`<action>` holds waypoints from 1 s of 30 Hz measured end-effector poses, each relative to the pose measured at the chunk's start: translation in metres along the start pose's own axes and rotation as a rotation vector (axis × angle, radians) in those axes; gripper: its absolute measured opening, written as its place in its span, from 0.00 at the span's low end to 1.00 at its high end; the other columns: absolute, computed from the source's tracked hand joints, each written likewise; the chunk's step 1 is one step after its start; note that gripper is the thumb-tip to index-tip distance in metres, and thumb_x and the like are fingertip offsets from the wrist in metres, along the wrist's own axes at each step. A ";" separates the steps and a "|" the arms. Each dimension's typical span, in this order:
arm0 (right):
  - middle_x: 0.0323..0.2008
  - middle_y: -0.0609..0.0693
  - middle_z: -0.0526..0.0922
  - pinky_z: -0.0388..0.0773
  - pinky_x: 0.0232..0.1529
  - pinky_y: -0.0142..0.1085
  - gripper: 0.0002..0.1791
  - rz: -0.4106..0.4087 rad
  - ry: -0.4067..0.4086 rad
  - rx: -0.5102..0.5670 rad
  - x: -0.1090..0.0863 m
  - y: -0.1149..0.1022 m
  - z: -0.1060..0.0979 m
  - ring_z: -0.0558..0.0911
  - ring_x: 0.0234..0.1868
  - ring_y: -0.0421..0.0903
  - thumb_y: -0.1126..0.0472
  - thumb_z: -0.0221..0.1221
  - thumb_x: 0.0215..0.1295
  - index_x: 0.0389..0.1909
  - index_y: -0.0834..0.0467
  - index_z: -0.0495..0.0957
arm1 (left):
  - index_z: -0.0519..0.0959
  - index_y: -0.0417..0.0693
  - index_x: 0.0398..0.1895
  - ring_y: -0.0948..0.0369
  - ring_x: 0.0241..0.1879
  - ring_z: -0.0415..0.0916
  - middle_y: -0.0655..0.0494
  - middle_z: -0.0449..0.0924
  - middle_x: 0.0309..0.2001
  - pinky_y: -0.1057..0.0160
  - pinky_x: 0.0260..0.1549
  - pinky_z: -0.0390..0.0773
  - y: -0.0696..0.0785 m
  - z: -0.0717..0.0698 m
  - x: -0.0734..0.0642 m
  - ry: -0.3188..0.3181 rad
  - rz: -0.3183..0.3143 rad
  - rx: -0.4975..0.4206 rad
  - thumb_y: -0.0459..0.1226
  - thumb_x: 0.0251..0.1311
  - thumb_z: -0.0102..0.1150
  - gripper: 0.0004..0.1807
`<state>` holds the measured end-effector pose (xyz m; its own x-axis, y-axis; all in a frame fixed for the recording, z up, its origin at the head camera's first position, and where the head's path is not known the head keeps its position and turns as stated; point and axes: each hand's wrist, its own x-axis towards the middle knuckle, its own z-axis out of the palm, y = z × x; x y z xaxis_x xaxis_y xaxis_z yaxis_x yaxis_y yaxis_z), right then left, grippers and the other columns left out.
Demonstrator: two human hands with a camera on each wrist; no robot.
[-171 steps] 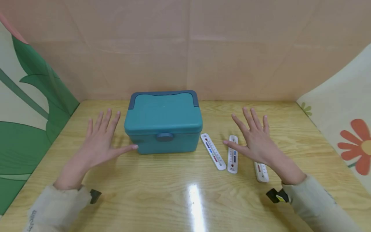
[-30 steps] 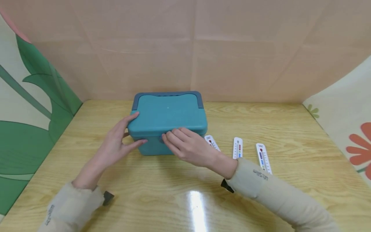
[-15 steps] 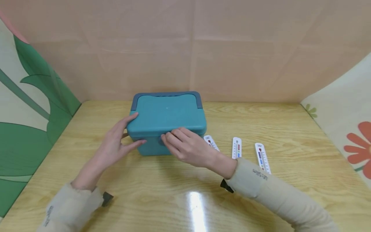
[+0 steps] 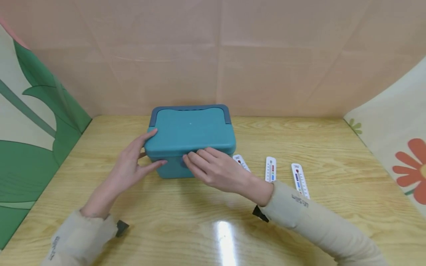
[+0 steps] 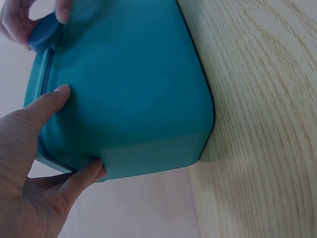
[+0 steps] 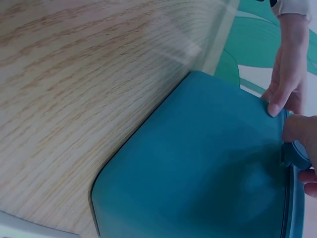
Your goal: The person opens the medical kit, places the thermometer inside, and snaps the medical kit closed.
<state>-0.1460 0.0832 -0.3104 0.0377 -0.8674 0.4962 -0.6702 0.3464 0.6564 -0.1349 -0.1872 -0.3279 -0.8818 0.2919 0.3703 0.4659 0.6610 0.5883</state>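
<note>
A teal lidded storage box (image 4: 191, 133) with a blue-grey handle (image 4: 189, 107) sits at the back of the table, its lid down. My left hand (image 4: 126, 164) grips its left front corner, thumb on the front wall and fingers along the side. At the middle of the front, my right hand (image 4: 216, 170) pinches the round latch (image 5: 45, 32) between thumb and fingers. The right wrist view shows that latch tilted out from the wall, partly covered by the thumb. In the head view the right hand hides it almost fully.
Three white thermometers lie right of the box: one close to its corner (image 4: 241, 162), one in the middle (image 4: 271, 169), one farther right (image 4: 300, 181). My right forearm covers their lower ends. A pinkish cloth (image 4: 213, 59) hangs behind the wooden table (image 4: 166, 221).
Several seconds ago both hands were spread in the air on either side of the box; now both are on it. Over the last second they have stayed nearly still there.
</note>
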 end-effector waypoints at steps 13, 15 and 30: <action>0.43 0.53 0.80 0.80 0.43 0.30 0.14 0.052 0.009 0.137 -0.002 -0.006 -0.007 0.80 0.41 0.45 0.67 0.45 0.75 0.52 0.63 0.77 | 0.54 0.52 0.75 0.38 0.63 0.64 0.36 0.59 0.69 0.41 0.48 0.80 0.001 0.000 0.000 -0.002 -0.003 -0.013 0.34 0.52 0.71 0.49; 0.41 0.52 0.81 0.80 0.41 0.29 0.15 0.055 0.041 0.160 -0.001 -0.007 -0.007 0.80 0.39 0.44 0.68 0.44 0.75 0.50 0.63 0.78 | 0.54 0.52 0.75 0.38 0.63 0.64 0.36 0.59 0.69 0.41 0.47 0.80 0.001 0.000 0.000 0.000 -0.002 -0.012 0.34 0.51 0.71 0.49; 0.40 0.50 0.83 0.81 0.41 0.28 0.17 0.041 0.030 0.143 -0.005 -0.013 -0.010 0.81 0.40 0.43 0.68 0.41 0.75 0.48 0.62 0.80 | 0.54 0.54 0.75 0.38 0.63 0.64 0.37 0.58 0.69 0.41 0.47 0.80 0.000 0.000 0.000 0.003 0.000 -0.010 0.35 0.51 0.71 0.49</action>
<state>-0.1298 0.0869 -0.3159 0.0286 -0.8417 0.5392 -0.7705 0.3251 0.5484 -0.1350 -0.1873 -0.3280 -0.8818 0.2898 0.3722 0.4663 0.6542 0.5955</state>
